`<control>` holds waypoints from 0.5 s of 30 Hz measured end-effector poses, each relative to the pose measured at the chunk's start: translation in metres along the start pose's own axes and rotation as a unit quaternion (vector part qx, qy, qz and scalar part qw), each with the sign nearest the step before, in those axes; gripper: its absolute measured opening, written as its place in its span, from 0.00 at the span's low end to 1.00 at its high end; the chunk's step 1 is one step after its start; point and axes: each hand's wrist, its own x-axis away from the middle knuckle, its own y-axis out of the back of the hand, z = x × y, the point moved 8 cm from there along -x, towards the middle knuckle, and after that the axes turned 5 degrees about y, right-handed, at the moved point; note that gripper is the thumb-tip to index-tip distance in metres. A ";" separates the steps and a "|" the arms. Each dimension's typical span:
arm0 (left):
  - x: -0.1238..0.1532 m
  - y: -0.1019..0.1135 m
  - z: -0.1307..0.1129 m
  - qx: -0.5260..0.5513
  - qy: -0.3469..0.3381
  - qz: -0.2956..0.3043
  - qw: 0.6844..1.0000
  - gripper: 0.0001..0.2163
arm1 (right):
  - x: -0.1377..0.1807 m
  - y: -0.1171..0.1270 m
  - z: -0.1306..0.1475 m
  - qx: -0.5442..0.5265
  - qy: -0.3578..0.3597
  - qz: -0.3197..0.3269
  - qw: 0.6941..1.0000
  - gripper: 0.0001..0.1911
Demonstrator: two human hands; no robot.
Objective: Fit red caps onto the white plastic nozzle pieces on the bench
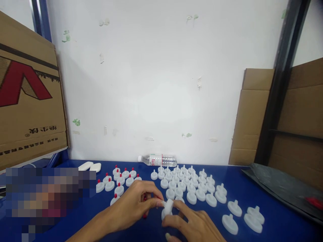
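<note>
Before the plain caps (pixel 191 197) on the surface (pixel 242 188), one white cap (pixel 166 214) is held between both hands.
It is gripped by the curled fingers of the right hand (pixel 193 222), apparently for steadiness; its stem side is pinched by the nearly closed fingers of the left hand (pixel 138 201), by which red tips (pixel 144 216) are partly hidden. Red-tipped caps (pixel 119 190) are grouped left, seemingly for separation. Reach is bounded behind by a bottle (pixel 156 160), rightward by a black bag (pixel 280 190).
</note>
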 end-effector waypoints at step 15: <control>0.008 -0.015 -0.008 -0.088 -0.067 -0.022 0.994 0.13 | 0.016 0.018 -0.011 -0.033 -0.064 -0.117 0.991 0.18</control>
